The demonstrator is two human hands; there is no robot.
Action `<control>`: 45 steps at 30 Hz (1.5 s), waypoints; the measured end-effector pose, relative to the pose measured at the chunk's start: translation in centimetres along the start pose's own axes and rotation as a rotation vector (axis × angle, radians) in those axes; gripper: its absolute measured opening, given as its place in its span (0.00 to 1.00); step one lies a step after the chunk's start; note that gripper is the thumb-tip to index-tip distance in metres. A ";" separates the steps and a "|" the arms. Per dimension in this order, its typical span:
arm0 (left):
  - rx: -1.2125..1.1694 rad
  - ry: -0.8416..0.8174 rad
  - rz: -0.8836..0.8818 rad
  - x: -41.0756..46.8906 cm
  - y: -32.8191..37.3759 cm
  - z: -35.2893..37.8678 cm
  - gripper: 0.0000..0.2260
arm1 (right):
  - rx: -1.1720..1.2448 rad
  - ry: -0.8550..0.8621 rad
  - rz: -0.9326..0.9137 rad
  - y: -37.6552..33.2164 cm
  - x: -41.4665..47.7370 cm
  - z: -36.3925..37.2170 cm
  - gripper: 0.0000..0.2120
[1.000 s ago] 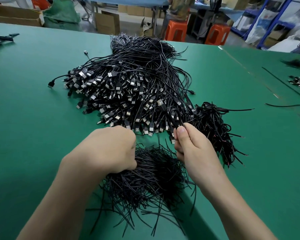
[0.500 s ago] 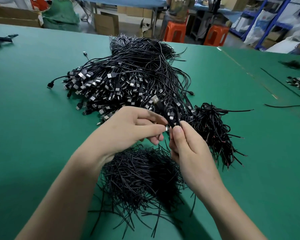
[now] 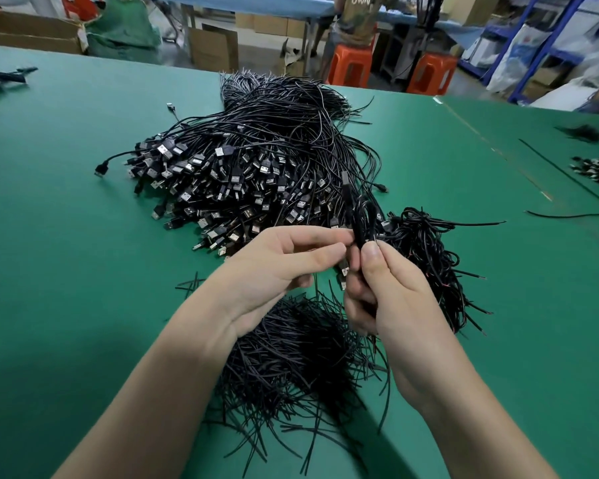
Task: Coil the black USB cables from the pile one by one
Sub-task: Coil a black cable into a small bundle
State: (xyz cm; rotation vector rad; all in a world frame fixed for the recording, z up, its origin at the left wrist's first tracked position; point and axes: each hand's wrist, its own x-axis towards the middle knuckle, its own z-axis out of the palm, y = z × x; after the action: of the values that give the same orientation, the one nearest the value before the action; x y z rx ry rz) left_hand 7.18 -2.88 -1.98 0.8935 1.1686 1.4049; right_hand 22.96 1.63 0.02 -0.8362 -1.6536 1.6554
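The left hand and right hand both pinched one looped black USB cable. Just beyond the grip, the black cable pile covered a green matte table; orange plastic stools stood behind.

Pile of black USB cables sits heaped ahead of me, silver plugs fanned left and forward, tails trailing back. The looped cable stands upright as a small coil, pinched between my left hand and right hand.
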 end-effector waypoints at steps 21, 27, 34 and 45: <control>-0.059 -0.055 0.213 0.2 -1.1 3.0 0.09 | -0.267 -0.243 -0.011 -1.2 -0.1 -3.3 0.17; -0.113 -0.146 0.226 0.0 -0.9 3.3 0.14 | 0.001 -0.499 0.178 -2.1 -0.2 -4.7 0.16; -0.156 -0.128 0.195 -0.2 -0.5 3.7 0.06 | 0.309 -0.598 0.324 -1.3 -0.4 -3.9 0.17; 0.040 -0.126 0.250 -0.4 0.2 2.9 0.12 | 0.452 -0.517 0.317 -0.5 -0.8 -2.9 0.15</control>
State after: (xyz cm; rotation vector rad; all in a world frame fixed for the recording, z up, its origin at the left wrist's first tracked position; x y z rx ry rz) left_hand 9.94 -2.77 -1.04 1.1709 1.0188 1.5046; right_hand 25.76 2.72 0.48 -0.4791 -1.4034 2.5088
